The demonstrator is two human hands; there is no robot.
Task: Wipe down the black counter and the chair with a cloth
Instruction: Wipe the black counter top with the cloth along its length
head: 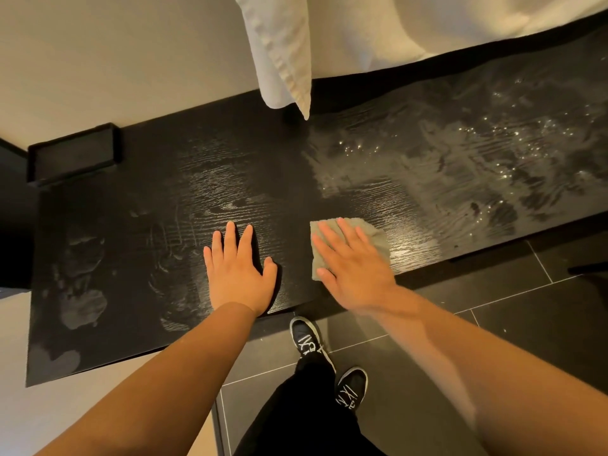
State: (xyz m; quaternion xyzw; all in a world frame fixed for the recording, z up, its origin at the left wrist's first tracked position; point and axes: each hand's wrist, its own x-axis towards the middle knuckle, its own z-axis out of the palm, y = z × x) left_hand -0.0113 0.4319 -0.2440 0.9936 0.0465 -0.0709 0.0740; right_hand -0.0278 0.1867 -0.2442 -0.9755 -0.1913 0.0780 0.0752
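Observation:
The black wood-grain counter (pixel 158 199) runs across the view, smeared with handprints on the left and with wet streaks and droplets on the right. A folded grey-green cloth (pixel 375 236) lies near the counter's front edge. My right hand (pixel 352 268) presses flat on the cloth, fingers spread. My left hand (pixel 238 268) rests flat on the bare counter just left of the cloth, fingers apart and holding nothing. No chair is in view.
A black rectangular tray (pixel 70 153) stands at the counter's far left against the wall. A white pillow corner (pixel 283 60) and bedding (pixel 460 24) hang over the back edge. Dark floor tiles (pixel 493 324) and my shoes (pixel 309 340) lie below the front edge.

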